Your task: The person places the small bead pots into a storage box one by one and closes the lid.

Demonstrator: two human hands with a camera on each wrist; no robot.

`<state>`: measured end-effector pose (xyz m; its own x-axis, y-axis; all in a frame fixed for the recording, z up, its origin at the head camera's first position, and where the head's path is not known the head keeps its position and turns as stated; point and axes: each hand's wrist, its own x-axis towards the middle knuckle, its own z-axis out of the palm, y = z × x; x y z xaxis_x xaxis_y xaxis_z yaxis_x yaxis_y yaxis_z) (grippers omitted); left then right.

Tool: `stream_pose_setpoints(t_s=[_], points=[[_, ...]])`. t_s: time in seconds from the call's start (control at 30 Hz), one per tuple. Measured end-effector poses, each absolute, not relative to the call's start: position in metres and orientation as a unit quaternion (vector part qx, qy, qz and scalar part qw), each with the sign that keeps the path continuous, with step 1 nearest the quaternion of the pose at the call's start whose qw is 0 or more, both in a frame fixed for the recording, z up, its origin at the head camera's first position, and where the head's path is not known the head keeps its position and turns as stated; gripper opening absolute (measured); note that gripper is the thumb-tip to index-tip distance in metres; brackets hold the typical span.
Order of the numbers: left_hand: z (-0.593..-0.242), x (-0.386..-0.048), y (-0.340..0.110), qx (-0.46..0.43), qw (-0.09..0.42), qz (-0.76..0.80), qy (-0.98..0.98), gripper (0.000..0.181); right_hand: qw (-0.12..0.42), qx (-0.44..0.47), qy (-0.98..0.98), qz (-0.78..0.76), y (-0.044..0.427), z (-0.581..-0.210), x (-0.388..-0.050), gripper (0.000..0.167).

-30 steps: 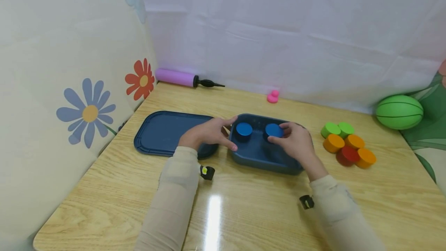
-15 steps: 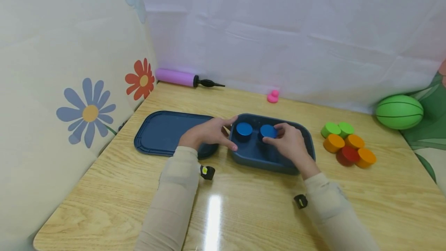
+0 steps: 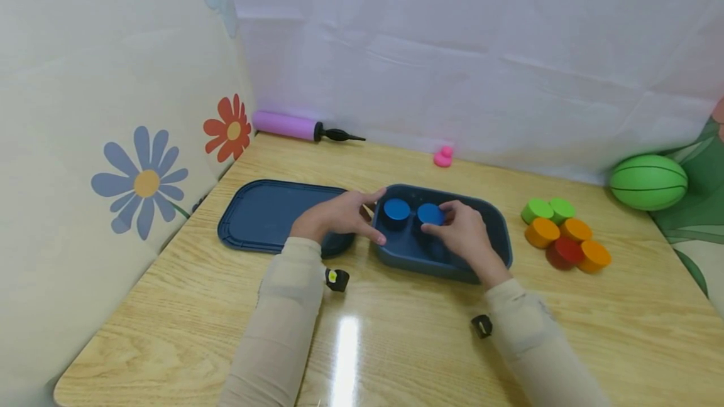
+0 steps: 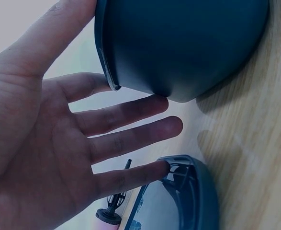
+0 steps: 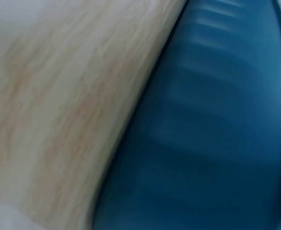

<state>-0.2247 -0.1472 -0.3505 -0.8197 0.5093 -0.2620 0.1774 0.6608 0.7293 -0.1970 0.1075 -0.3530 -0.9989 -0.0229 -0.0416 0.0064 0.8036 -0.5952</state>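
A dark blue rectangular box stands on the wooden table, its outer wall filling much of the right wrist view. Inside, a blue round block sits near the left end. Just to its right, my right hand pinches a second blue round block between thumb and fingers. My left hand touches the box's left end with its fingers spread and straight. In the left wrist view, the thumb and index finger meet the box rim. The right wrist view does not show the right hand.
The dark blue lid lies left of the box, partly under the left hand. To the right are green blocks, orange blocks and a red block. Behind stand a purple pump, a pink duck-like toy and a green ball.
My right hand has moved left inside the box, bringing its blue round block closer to the other blue one. The left hand has stayed in place.
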Motion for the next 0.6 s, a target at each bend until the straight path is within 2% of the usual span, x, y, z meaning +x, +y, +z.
stream_pose_setpoints(t_s=[0.6], points=[[-0.3489, -0.2238, -0.1473, 0.194, 0.230, 0.362, 0.882, 0.110, 0.016, 0.000, 0.953, -0.302, 0.0980, -0.3616, -0.2033, 0.062]])
